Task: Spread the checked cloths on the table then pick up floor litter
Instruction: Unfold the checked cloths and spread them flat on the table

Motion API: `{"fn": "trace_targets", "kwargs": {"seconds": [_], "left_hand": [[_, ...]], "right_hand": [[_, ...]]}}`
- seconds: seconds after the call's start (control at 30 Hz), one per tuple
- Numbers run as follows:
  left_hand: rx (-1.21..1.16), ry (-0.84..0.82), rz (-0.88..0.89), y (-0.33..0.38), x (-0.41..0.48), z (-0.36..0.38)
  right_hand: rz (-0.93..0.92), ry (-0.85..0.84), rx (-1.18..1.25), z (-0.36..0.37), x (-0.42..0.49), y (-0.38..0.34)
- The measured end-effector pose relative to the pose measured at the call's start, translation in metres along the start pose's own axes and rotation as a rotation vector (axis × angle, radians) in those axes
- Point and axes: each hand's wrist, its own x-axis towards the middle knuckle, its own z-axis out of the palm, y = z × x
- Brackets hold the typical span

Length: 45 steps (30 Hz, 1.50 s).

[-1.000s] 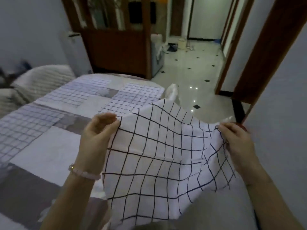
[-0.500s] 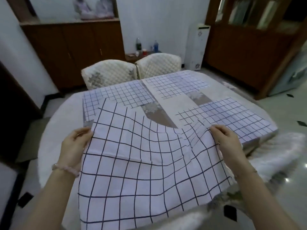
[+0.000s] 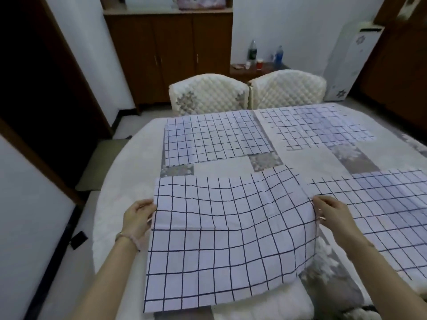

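white checked cloth (image 3: 231, 227) stretched sideways between your hands: left hand (image 3: 137, 218) and right hand (image 3: 332, 215) each pinch one side edge. near-left worktop (image 3: 120, 204) quadrant directly beneath; lower evenly.

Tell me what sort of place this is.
Most likely a home dining room: a round covered table with checked cloths on it, padded chairs at its far side, and a wooden cabinet against the wall.

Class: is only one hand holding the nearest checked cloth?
No, left hand and right hand each grip the nearest checked cloth.
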Motion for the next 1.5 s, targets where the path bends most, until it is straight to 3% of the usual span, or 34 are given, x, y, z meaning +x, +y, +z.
{"fn": "trace_targets", "kwargs": {"seconds": [0.17, 0.37, 0.5, 0.7, 1.27, 1.37, 1.43, 1.5], "left_hand": [[0.055, 0.061, -0.126, -0.019, 0.028, 0.011], [0.108, 0.047, -0.265, -0.048, 0.013, -0.002], [0.276, 0.001, -0.262, -0.069, -0.023, -0.023], [0.363, -0.021, -0.254, -0.097, -0.068, -0.039], [0.755, 0.137, -0.065, -0.12, -0.112, -0.045], [0.994, 0.137, -0.038, -0.114, -0.114, -0.037], [1.249, 0.114, 0.091, -0.11, -0.117, -0.025], [1.336, -0.009, 0.26, -0.106, -0.118, -0.006]], "right_hand": [[0.05, 0.012, -0.111, 0.017, 0.044, 0.023], [0.244, -0.04, -0.13, 0.011, 0.049, 0.052], [0.268, -0.093, -0.134, -0.01, 0.028, 0.069], [0.224, -0.157, -0.33, -0.03, -0.008, 0.09], [0.137, -0.172, -0.763, -0.043, -0.047, 0.104], [0.144, -0.171, -0.809, -0.042, -0.051, 0.101], [0.087, -0.093, -0.9, -0.039, -0.055, 0.099], [-0.062, 0.026, -0.946, -0.031, -0.059, 0.092]]}}
